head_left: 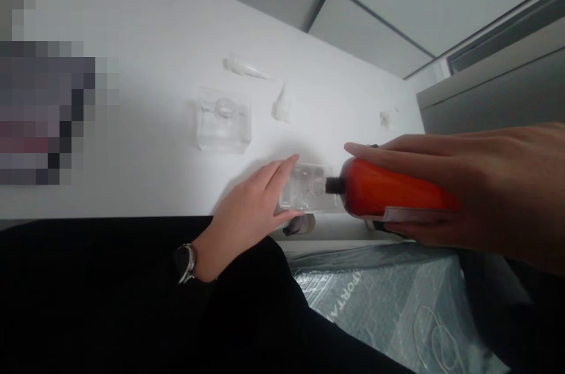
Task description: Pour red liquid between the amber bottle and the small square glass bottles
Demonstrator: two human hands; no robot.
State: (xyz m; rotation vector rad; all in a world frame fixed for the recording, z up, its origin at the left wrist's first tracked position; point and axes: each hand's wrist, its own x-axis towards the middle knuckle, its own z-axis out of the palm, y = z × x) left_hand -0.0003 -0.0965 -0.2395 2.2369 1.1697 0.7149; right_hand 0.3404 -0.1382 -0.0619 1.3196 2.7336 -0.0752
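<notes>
My right hand is wrapped round an orange-red bottle, which lies tilted on its side with its dark threaded neck pointing left. The bottle's mouth is over or against the round opening of a clear rectangular container; I cannot tell whether they touch. Nothing can be made out flowing between them. Around the left end of this container, my left hand holds it between thumb and fingers, near the table's front edge. A second clear container with a round opening stands farther back on the white table.
Two white pointed nozzles lie behind the containers. A small whitish item sits at the right. Close to the front edge is a small dark-ended object. Below are a plastic-wrapped grey surface and a pale cable.
</notes>
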